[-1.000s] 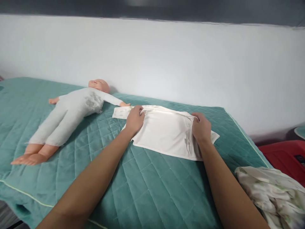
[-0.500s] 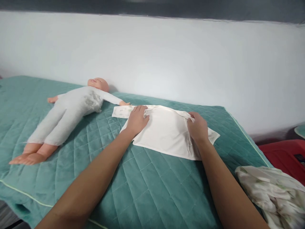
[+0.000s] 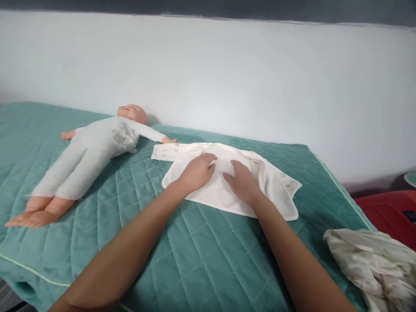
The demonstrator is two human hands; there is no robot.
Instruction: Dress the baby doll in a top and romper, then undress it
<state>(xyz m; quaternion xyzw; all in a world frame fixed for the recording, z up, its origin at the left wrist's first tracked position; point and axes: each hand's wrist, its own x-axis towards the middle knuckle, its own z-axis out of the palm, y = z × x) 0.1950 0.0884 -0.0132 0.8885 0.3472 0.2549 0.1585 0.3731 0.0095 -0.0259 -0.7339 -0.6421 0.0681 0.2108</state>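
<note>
A small white baby top (image 3: 221, 203) lies spread on the green quilted cover, its front panels opened out to either side and its patterned sleeves stretched left and right. My left hand (image 3: 199, 171) rests on the middle-left of the cloth, fingers extended. Close by on the right, my right hand (image 3: 241, 180) is over the same cloth, thumb and fingers apart. Neither hand grips the fabric. A baby doll (image 3: 94, 151) in a white body lies on its back to the left, its near hand almost at the left sleeve.
The green quilted cover (image 3: 195, 255) spreads over the bed up to the white wall (image 3: 221, 78). A crumpled, leaf-patterned cloth (image 3: 373, 264) lies at the lower right. Behind it is a red plastic object (image 3: 386, 212).
My right hand has let go of the top's edge and moved left to its middle; the right panel now lies opened outward. My left hand has shifted slightly right.
</note>
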